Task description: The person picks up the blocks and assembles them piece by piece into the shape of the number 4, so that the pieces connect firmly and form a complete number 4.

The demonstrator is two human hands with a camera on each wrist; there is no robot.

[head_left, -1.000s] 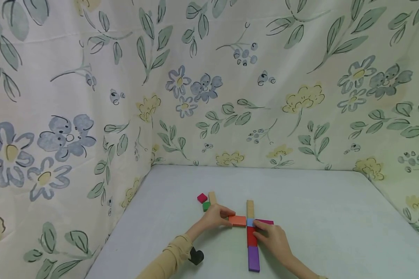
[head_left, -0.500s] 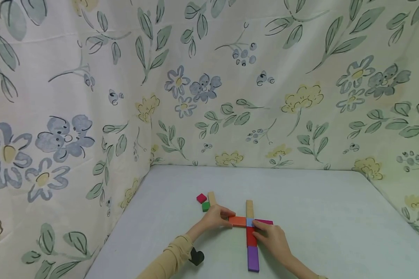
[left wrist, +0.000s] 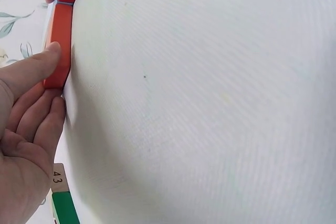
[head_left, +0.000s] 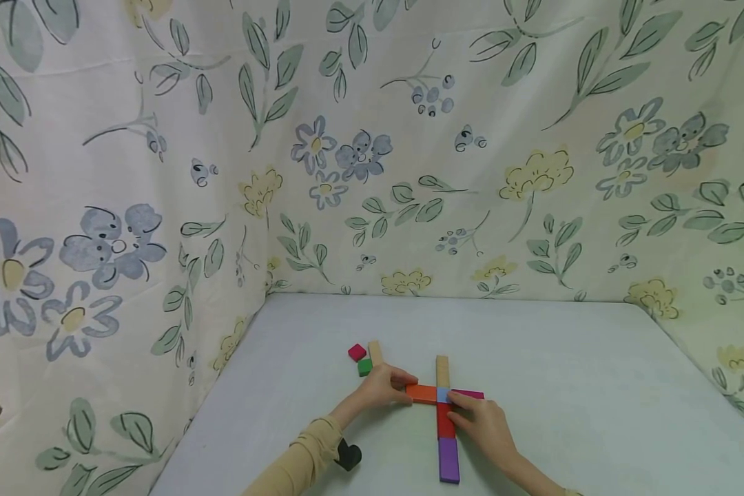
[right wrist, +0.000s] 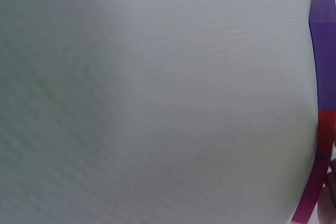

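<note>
Head cam: orange blk (head_left: 422, 394), flat rect., against lt-blue sq. (head_left: 443, 395)

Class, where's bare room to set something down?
Free: right of the magenta block, toward the floral curtain; between the black heart and purple block. Crowded: around the light-blue block, between left hand and right hand.

Rumpled, plain tan left sleeve (head_left: 300, 451)

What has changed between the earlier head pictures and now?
The orange block, pinched by the left hand, seems nudged slightly right, closing a thin gap to the light-blue block. No hold was taken or released; the right hand stays at the red block; the rest stayed put.
</note>
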